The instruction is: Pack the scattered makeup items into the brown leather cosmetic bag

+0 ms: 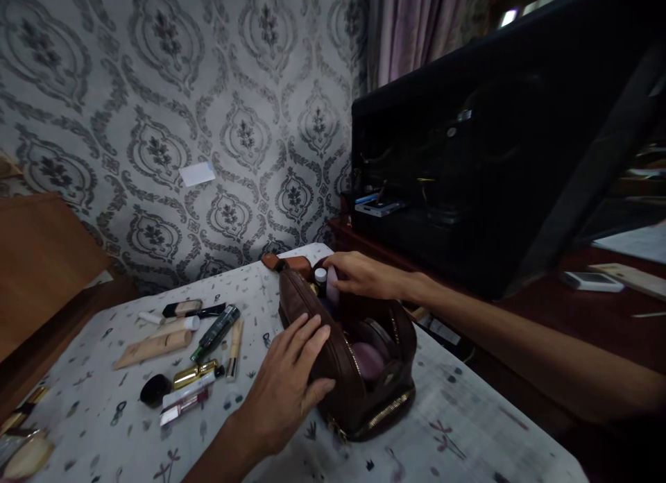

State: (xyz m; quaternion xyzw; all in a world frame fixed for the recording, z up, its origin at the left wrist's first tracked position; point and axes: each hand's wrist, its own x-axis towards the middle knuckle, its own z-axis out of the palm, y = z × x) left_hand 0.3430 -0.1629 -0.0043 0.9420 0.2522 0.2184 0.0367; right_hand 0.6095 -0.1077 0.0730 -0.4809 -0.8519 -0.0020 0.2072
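Note:
A brown toiletry bag [306,309] stands unzipped on the table, its mouth facing up. My left hand [286,375] rests against its near left side with fingers stretched out and thumb apart. At the bag's far end, my right hand [359,273] reaches over the rim, thumb and forefinger closed at a pale lilac item [331,289]; its other fingers are partly hidden. Close by, a white-capped bottle [320,278] stands inside the bag. A pink rounded item [367,360] and a dark round one lie deeper in the nearer half.
Left of the bag lie several cosmetics, among them a beige tube [156,348], a dark green tube [216,332], a gold bottle [195,373] and a black round jar [155,390]. A large black case [442,157] stands at right. A brown box [46,247] is at left.

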